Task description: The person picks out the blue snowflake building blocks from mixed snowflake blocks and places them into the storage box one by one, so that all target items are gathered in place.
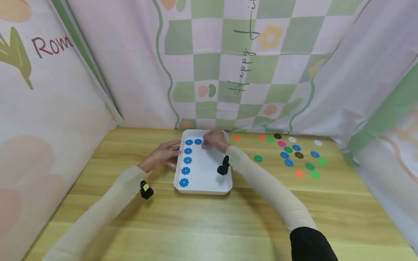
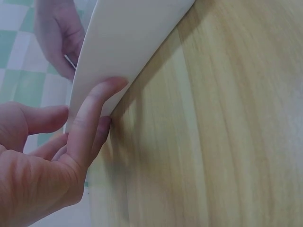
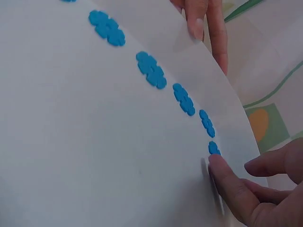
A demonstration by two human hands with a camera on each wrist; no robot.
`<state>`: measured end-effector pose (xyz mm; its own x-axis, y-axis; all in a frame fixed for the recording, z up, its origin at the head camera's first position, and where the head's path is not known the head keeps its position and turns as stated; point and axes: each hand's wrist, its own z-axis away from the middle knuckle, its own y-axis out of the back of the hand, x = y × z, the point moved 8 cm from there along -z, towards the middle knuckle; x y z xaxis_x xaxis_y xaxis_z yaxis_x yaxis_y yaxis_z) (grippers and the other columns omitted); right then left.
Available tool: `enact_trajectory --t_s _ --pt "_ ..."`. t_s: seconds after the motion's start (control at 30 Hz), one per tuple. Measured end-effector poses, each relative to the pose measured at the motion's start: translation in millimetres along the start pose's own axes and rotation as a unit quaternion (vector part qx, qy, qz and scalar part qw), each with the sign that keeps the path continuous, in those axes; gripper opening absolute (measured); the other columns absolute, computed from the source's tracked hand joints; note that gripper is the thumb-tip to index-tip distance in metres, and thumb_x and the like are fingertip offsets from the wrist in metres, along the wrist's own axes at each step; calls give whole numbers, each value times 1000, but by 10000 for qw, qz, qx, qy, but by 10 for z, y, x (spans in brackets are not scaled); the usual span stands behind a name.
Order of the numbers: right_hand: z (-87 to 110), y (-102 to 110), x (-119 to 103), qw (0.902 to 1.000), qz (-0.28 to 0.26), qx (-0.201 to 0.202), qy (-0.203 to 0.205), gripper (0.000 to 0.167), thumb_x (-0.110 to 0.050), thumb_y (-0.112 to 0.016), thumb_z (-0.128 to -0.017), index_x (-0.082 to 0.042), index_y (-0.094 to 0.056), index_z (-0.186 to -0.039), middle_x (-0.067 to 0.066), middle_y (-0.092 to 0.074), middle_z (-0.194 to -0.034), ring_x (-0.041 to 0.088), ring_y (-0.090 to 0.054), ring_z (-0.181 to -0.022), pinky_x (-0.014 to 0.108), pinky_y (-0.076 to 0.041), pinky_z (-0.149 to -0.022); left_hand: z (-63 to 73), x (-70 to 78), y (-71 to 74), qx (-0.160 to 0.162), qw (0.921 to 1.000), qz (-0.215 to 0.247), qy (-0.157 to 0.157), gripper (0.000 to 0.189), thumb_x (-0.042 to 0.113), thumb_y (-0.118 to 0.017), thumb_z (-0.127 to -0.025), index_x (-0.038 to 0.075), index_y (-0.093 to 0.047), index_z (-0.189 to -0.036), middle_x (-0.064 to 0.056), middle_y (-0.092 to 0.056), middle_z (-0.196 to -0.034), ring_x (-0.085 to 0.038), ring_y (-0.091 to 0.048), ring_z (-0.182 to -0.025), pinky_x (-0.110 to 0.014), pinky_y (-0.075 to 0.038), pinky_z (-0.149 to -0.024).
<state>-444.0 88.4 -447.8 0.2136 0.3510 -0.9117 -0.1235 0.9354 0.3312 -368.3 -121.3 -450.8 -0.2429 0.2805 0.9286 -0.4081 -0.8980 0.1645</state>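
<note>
A shallow white tray [image 1: 209,179] stands on the table, with blue snowflake building discs [image 1: 187,160] laid along its left side and one more, a blue disc [image 1: 198,141], in the far row. My left hand [image 1: 161,155] touches the tray's left side; in the left wrist view its fingers [image 2: 85,123] lie against the outer wall and rim. Over the tray's far end, my right hand [image 1: 215,140] pinches a thin disc [image 3: 217,194] between thumb and fingers. That disc shows edge-on beside the last blue disc [image 3: 214,148], its colour unclear.
Loose snowflake discs in several colours lie on the table right of the tray, among them a green disc [image 1: 258,158], an orange disc [image 1: 299,174] and a blue disc [image 1: 289,162]. A patterned curtain [image 1: 238,72] hangs behind the wooden table [image 1: 202,224].
</note>
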Motion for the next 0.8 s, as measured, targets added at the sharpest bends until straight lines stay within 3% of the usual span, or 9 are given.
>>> enact_trajectory --t_s 0.1,0.33,0.53,0.8 --pt "11 40 -25 9994 281 -7 194 25 -2 -63 -97 11 -67 -118 26 -74 -108 28 -77 -82 34 -68 -76 0 -11 10 37 10000 -25 9 63 11 -51 -110 13 -25 -167 -22 -39 -165 -43 -56 -137 -34 -68 -76" --pt "50 74 -62 9958 662 -503 372 30 -10 -61 -104 8 -64 -128 26 -71 -120 36 -75 -101 37 -68 -82 -5 -45 27 129 9998 -87 145 63 11 -50 -110 14 -25 -167 -20 -34 -168 -43 -54 -139 -34 -68 -76" --pt "133 223 -92 9936 360 -848 651 32 -7 -56 -107 11 -59 -133 32 -65 -129 44 -70 -111 46 -66 -90 -18 -37 -2 162 9997 -77 194 63 10 -50 -110 15 -25 -167 -21 -34 -168 -43 -54 -139 -35 -68 -76" --pt "276 645 -71 9899 -83 -793 1171 35 -5 -50 -110 16 -53 -138 38 -58 -134 49 -64 -116 51 -63 -98 -27 -23 -19 181 9997 -22 174 63 10 -52 -110 17 -26 -167 -22 -33 -168 -44 -53 -139 -36 -68 -76"
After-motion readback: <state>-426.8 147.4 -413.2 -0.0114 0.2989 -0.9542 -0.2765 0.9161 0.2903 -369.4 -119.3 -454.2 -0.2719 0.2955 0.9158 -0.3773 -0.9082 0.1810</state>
